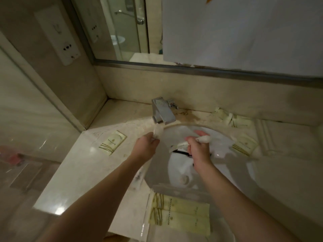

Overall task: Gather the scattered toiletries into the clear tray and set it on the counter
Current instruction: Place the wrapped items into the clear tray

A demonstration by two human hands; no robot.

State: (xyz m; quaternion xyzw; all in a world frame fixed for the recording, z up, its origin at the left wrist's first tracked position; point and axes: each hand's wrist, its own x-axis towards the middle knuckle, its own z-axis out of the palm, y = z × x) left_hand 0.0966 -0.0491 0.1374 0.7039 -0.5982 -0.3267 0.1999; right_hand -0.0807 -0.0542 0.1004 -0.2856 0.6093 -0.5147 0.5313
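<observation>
Head view: left hand (147, 145) pinches a small white item (158, 132), right hand (198, 148) clamps a wrapped packet (203, 138) over the sink (225, 137); carry both low to the clear tray (180, 212).

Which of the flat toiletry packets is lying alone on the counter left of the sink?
The small square packet beside the left hand. The others lie right of the basin or in the clear tray.

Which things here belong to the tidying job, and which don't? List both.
Job: small white item in left hand; white tube in right hand; packet left of sink; packet right of sink; two long packets in the clear tray.
Not: faucet; wall socket; mirror.
</observation>
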